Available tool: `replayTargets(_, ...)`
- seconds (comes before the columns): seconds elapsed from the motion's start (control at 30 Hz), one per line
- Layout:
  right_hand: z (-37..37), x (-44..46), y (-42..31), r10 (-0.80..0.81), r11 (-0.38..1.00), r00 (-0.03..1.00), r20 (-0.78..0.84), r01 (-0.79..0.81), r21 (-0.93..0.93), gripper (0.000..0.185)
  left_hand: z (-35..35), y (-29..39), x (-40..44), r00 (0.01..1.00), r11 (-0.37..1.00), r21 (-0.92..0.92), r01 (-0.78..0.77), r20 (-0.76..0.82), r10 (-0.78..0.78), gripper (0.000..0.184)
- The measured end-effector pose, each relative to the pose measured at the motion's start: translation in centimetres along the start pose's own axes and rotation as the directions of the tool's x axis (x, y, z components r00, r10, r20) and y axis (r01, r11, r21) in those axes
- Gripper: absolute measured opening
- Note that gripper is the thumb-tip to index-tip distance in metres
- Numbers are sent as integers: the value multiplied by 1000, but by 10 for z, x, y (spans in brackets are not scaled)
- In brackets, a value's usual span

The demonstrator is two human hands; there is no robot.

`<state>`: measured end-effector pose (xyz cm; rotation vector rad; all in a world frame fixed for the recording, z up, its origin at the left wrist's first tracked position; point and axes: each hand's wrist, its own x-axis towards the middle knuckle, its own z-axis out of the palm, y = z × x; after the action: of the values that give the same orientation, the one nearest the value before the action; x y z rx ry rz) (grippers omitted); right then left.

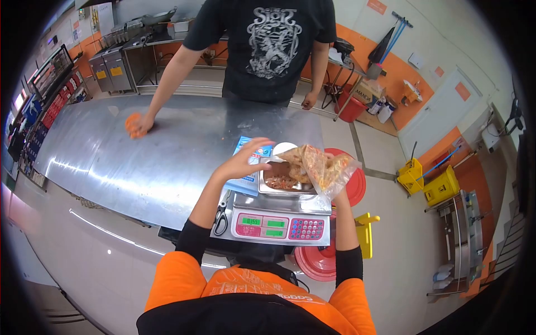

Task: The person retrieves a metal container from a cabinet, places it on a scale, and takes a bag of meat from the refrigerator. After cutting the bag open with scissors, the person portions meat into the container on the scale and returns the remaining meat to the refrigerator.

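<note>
My right hand (339,195) grips a clear plastic bag (325,170) of orange-brown seasoned food, tilted over a metal pan (287,191); most of its fingers are hidden behind the bag. Reddish-brown bits of food (281,181) lie in the pan. At the pan's left rim, my left hand (245,161) hovers with fingers apart, holding nothing. The pan rests on a digital scale (282,226) with green displays. Under my left hand lies a blue and white packet (244,183). A round white item (285,149) sits behind the pan.
Black-handled scissors (221,219) lie left of the scale. Across the steel table (111,162), a co-worker (268,50) presses an orange cloth (135,125) on the surface. Red round lids (318,261) are below the table's right end. Yellow mop buckets (410,176) stand farther right.
</note>
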<state>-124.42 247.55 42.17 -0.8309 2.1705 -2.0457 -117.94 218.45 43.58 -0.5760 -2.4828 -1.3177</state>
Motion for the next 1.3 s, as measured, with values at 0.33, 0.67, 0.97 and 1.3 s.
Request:
replayTargets(0.33,12,-9,-36,428,904,877,-218,-412,118,46,27,-102,-81,712,688,-427,587,-132,-690,56)
replayTargets(0.67,25,-7,-40,386,919,888,-249,-346,189,41,-22,-105,-161,480,676,-538,504,-476,-737,40)
replayTargets(0.97,24,-6,-43,395,916,883,-255,-355,188,42,3,-143,-194,578,692,131,710,-668,-468,47)
replayTargets(1.3,25,1,-49,296,955,937,-186,-287,71,44,31,27,6,995,988,-117,103,17,-102,60)
